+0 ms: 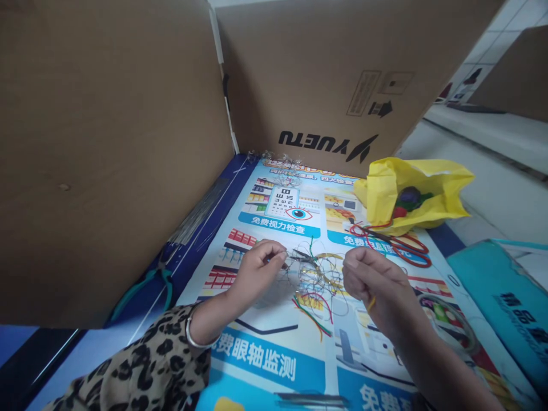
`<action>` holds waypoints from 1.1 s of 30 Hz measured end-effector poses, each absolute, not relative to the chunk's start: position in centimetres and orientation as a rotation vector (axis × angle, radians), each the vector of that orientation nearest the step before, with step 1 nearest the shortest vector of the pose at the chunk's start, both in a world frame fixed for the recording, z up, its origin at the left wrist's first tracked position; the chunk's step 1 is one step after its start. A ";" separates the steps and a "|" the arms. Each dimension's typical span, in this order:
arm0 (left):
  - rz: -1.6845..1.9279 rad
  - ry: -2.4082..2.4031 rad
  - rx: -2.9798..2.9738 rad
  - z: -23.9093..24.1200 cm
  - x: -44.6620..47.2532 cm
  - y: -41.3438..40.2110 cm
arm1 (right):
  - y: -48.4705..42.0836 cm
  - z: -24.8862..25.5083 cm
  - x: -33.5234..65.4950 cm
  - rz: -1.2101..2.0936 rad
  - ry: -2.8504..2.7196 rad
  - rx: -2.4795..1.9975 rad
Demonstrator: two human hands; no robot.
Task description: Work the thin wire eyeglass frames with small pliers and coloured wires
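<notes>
My left hand [262,264] is closed in a pinch at the left side of a tangled bundle of thin wire loops [311,277]; what its fingertips hold is too small to tell. On the right of the bundle my right hand [377,277] is also closed, and a short end of yellow cord [371,303] sticks out below its fingers. A yellow strand runs through the loops toward that hand. Red, green and orange cord ends [315,317] trail from the bundle's lower side onto the printed poster sheet [274,308].
Tall cardboard panels [111,142] wall the left and back. Teal-handled pliers [148,282] lie at left, red-handled scissors [415,251] at right by a yellow bag [428,171] with yarn balls inside. A teal box [505,302] sits far right; thin dark rods [310,399] lie in front.
</notes>
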State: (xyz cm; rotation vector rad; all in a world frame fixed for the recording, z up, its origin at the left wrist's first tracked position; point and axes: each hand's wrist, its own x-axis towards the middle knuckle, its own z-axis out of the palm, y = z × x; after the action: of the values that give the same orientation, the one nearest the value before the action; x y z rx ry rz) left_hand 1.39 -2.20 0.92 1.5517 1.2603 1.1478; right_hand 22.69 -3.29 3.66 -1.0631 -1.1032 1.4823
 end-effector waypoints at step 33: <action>1.162 1.234 1.697 -0.1 2.2 -2.6 | -3.7 4.7 23.1 1.506 -1.150 -1.029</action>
State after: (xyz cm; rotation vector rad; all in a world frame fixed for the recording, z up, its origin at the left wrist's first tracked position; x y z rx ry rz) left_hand 2.20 -2.59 -0.12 1.6971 1.2338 1.1618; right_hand 23.08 -3.65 4.65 -1.0294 -1.1501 1.5061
